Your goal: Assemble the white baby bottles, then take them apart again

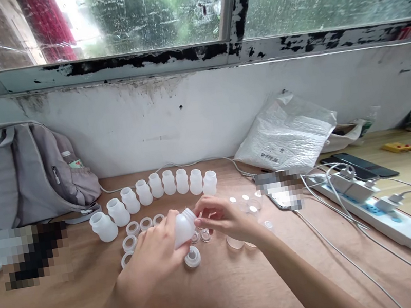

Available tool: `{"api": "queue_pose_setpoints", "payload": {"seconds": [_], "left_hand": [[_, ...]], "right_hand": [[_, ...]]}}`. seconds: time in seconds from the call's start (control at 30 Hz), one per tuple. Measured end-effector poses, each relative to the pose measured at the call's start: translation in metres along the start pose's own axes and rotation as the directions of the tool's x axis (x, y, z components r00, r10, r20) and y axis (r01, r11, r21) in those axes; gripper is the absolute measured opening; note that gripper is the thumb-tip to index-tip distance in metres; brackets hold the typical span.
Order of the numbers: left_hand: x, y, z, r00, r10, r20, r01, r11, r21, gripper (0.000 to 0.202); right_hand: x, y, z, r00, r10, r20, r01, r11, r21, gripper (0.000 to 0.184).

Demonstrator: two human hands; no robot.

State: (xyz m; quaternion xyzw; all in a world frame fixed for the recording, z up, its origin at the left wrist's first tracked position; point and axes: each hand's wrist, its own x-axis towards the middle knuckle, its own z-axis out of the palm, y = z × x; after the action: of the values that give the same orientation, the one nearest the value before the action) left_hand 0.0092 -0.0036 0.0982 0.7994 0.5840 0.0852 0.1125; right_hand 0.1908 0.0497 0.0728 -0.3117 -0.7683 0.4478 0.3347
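My left hand [153, 253] is wrapped round a small translucent white bottle [183, 229], tilted with its threaded neck to the upper right. At that neck, the fingers of my right hand [226, 217] are pinched together; whatever they hold is hidden. Just below the bottle, a white ring with a nipple-like centre [192, 257] lies on the table. Smaller clear nipple-like pieces [205, 235] sit partly covered between my hands. White screw rings [130, 244] lie left of and behind my left hand. Clear round covers [235, 242] are beneath and beside my right forearm.
Several open white bottles [168, 183] stand in an arc at the back. A grey backpack [29, 171] is at the left. To the right are a phone [279, 191], a silvery plastic bag [284, 133] and a power strip [378, 210] with trailing cables.
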Motion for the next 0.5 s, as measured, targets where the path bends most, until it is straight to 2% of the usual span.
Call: {"api": "queue_pose_setpoints", "payload": {"seconds": [0.07,0.13,0.2,0.27,0.33,0.4,0.5], "left_hand": [[0.001,0.001,0.0,1.0,-0.027,-0.011,0.027,0.999,-0.04,0.049],[0.002,0.0,0.002,0.997,-0.077,-0.015,0.076,0.996,-0.042,0.062],[0.003,-0.005,0.006,0.994,-0.104,0.026,0.104,0.995,-0.006,0.065],[0.006,-0.011,0.012,0.992,-0.077,0.098,0.073,0.996,0.041,0.058],[0.01,-0.015,0.021,0.986,-0.012,0.168,0.002,0.998,0.062,0.049],[0.015,-0.017,0.031,0.978,0.048,0.203,-0.063,0.996,0.067,0.04],[0.02,-0.013,0.047,0.97,0.093,0.224,-0.116,0.989,0.093,0.028]], "right_hand": [[0.002,0.0,-0.005,0.99,-0.061,-0.127,0.062,0.998,0.0,0.017],[0.003,0.002,-0.017,0.93,-0.149,-0.337,0.128,0.988,-0.086,0.012],[0.003,0.008,-0.036,0.788,-0.259,-0.558,0.155,0.961,-0.227,0.008],[0.001,0.017,-0.057,0.635,-0.343,-0.693,0.094,0.924,-0.37,0.005],[-0.001,0.03,-0.077,0.546,-0.384,-0.744,-0.011,0.885,-0.465,0.006],[-0.003,0.045,-0.092,0.534,-0.385,-0.753,-0.12,0.847,-0.518,0.008],[-0.002,0.072,-0.104,0.61,-0.331,-0.72,-0.198,0.816,-0.543,0.01]]}}
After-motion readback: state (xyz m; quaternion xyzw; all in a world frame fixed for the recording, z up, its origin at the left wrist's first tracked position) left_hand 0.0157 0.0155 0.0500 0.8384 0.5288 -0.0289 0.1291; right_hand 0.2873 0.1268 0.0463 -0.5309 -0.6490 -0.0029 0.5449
